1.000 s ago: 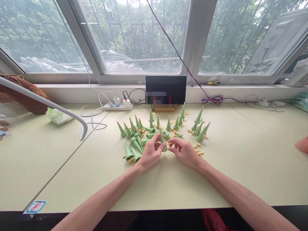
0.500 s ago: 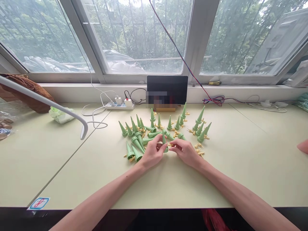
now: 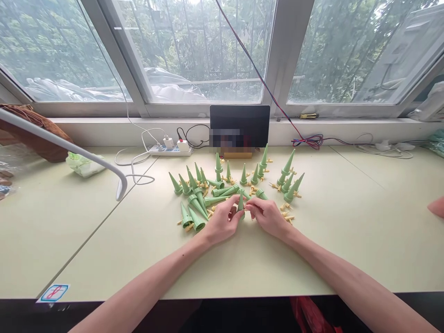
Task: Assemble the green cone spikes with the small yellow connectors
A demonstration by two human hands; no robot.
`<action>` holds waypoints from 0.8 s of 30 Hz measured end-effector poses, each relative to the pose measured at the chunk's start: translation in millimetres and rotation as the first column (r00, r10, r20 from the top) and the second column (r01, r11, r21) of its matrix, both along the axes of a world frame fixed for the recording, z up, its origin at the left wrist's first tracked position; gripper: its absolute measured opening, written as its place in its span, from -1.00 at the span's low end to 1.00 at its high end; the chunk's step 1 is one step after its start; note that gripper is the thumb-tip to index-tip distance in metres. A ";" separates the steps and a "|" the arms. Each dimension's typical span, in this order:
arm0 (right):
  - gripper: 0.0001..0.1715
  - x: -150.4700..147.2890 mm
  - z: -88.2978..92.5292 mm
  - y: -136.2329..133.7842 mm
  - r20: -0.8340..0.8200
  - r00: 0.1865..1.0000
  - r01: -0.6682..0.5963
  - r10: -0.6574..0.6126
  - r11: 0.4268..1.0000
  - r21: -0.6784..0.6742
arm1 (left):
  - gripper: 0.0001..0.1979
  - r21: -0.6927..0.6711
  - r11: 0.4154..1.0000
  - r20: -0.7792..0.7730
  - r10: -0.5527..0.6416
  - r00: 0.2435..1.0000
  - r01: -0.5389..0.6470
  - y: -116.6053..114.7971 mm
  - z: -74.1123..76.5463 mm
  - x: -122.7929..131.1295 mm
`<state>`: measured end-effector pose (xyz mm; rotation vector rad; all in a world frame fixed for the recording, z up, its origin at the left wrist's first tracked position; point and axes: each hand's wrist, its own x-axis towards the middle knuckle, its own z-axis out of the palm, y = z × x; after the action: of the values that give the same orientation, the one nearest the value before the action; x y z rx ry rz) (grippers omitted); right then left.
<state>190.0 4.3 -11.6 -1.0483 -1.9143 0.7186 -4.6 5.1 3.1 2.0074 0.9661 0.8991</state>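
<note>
Over the bench, the left hand is gripping an upright green cone, and the right hand is holding its fingertips at the cone's right side. Farther off, more green cones are standing and lying among yellow pieces; a dark screen is standing beyond them.

Cones: smooth green plastic, showing a slight sheen from where I stand. Fittings: yellow plastic, matt. Tabletop: smooth, satin finish. Power strip: white plastic. Window frames: dull grey metal. Panes: hazy glass. Label: apparently paper, flat
</note>
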 end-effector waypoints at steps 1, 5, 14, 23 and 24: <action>-0.70 -0.1 0.6 -0.3 -0.002 1.000 0.002 -0.002 1.000 -0.010 | -0.79 0.012 1.000 -0.010 -0.003 1.000 0.004 -0.6 0.8 0.0; -0.77 -0.1 1.5 -0.6 -0.002 1.000 0.030 -0.030 0.999 -0.042 | -0.70 0.072 0.997 -0.062 -0.007 0.998 0.011 -2.7 3.0 -0.2; -0.79 -1.3 -1.5 -0.9 -0.086 0.996 0.018 -0.031 0.988 -0.152 | -0.59 0.128 0.992 -0.063 -0.013 0.998 0.021 -0.3 1.1 -0.4; -0.73 -2.5 6.9 -3.3 -0.032 0.999 0.029 -0.032 0.994 -0.104 | -0.63 0.081 0.997 -0.062 0.015 0.998 -0.010 2.3 3.5 -0.9; -0.73 -2.5 7.5 -3.3 -0.024 0.999 0.032 -0.034 0.996 -0.088 | -0.63 0.052 0.998 -0.049 0.025 0.999 -0.022 3.0 4.0 -0.8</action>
<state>187.4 1.0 -4.1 -1.1166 -1.8539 0.7997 -5.5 8.1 7.1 2.0739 1.0050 0.8991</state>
